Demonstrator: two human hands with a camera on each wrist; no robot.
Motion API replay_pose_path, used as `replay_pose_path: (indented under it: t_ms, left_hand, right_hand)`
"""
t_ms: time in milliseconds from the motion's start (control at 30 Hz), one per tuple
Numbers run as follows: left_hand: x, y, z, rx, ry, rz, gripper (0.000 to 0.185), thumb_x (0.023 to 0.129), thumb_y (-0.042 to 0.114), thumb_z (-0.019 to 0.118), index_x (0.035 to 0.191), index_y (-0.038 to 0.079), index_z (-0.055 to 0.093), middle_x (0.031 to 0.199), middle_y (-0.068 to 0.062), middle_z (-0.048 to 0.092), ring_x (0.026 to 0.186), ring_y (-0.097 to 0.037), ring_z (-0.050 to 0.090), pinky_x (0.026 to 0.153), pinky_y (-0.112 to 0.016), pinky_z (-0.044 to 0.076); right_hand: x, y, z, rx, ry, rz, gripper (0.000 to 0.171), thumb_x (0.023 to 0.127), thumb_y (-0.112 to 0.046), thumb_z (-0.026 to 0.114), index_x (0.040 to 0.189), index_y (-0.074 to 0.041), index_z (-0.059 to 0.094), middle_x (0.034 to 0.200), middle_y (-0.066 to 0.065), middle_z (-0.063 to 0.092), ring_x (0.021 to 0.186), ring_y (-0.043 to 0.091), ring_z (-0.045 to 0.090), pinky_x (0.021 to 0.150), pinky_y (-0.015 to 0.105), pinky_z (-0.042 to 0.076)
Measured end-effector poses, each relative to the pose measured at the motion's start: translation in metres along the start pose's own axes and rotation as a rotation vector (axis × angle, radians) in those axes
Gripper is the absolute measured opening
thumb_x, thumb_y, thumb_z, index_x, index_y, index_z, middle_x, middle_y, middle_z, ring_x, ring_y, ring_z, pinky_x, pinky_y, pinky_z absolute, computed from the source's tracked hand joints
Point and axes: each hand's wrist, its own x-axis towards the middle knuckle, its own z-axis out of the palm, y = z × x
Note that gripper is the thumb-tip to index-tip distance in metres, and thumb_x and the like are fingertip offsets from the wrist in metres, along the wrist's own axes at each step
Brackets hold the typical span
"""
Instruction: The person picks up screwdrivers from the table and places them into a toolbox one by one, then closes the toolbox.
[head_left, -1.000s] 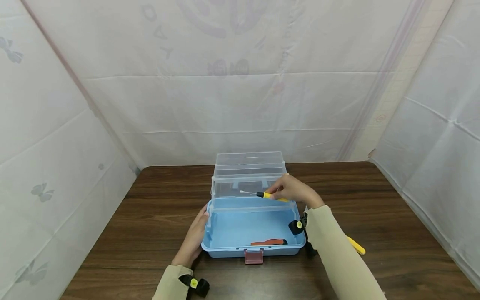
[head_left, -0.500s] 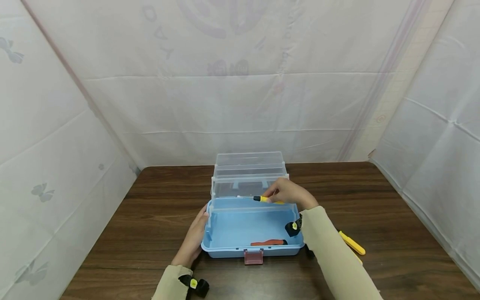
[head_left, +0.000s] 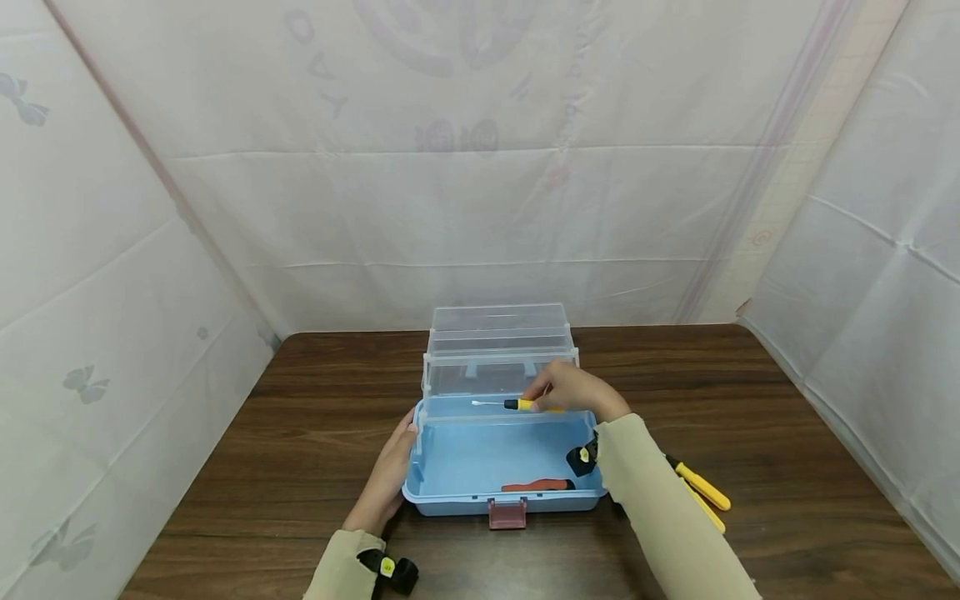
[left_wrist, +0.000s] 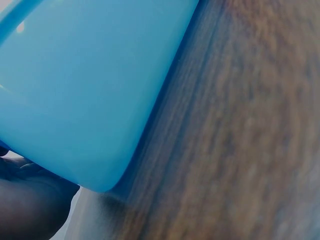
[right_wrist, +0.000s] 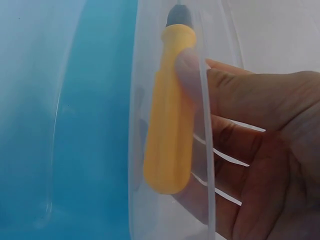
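A light blue toolbox (head_left: 495, 454) stands with its clear lid (head_left: 498, 321) raised at the back and a clear tray (head_left: 457, 419) across its rear part. My right hand (head_left: 573, 390) pinches a yellow-handled screwdriver (head_left: 525, 405) over that tray, the shaft pointing left. In the right wrist view the yellow handle (right_wrist: 170, 120) shows through the tray's clear wall, with thumb and fingers against it. My left hand (head_left: 393, 467) rests on the toolbox's left side, its thumb at the rim; in the left wrist view the blue wall (left_wrist: 95, 90) fills much of the frame.
An orange-red handled tool (head_left: 537, 485) lies inside the toolbox near the front wall. Two more yellow-handled tools (head_left: 705, 486) lie on the wooden table (head_left: 300, 450) to the right, partly behind the right sleeve. A pink latch (head_left: 507, 514) hangs at the toolbox front.
My right hand has moved slightly left and down with the screwdriver, lower over the tray. More of the yellow-handled tools on the right now shows. The left hand has stayed put.
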Motion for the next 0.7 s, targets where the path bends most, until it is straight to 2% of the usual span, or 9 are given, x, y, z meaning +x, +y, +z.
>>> replay_pose_path:
  t_ms: [700]
  left_hand:
    - [0.0039,-0.0039,-0.0002,-0.008,0.014,0.003,0.055,0.105,0.042,0.023,0.155,0.020,0.017,0.161,-0.014,0.016,0.147,-0.039,0.015,0.114,-0.061,0.018]
  right_hand:
    - [0.0004,-0.0027,0.0018,-0.045,-0.013,0.003,0.014,0.086,0.000,0.067,0.096,-0.002,0.076,0.087,0.006,0.073,0.069,0.010,0.055,0.064,0.023,0.050]
